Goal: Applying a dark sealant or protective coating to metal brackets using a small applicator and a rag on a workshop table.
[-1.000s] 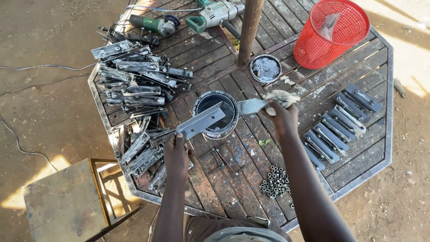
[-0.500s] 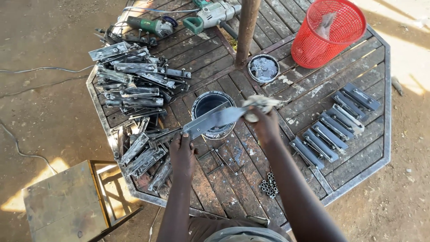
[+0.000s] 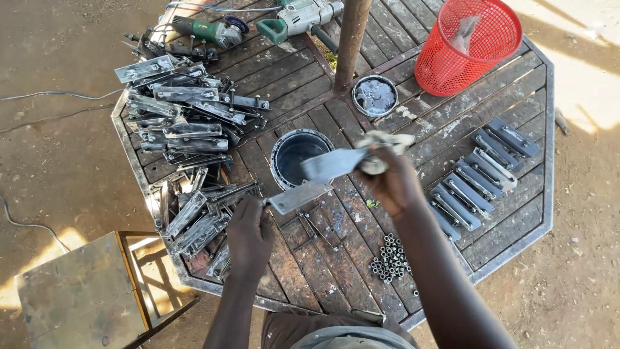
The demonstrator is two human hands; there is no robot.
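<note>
My left hand [image 3: 248,236] grips one end of a flat grey metal piece [image 3: 298,196] that slants up over the table towards an open paint can [image 3: 294,157]. My right hand [image 3: 391,181] holds a paint brush [image 3: 339,161] with a pale rag around its handle; the grey-coated bristles lie above the metal piece's far end, next to the can's rim. Which parts touch I cannot tell.
An octagonal wooden table [image 3: 445,119] carries a heap of bare metal pieces [image 3: 181,126] at left, a row of painted ones [image 3: 481,171] at right, a can lid [image 3: 374,95], a red basket [image 3: 468,45], small nuts [image 3: 391,258], power tools [image 3: 258,22] and a centre pole [image 3: 352,32]. A metal stool [image 3: 77,291] stands at lower left.
My right hand has swung the brush leftwards from the table's right part to over the metal piece beside the can. My left hand has tilted the piece lower.
</note>
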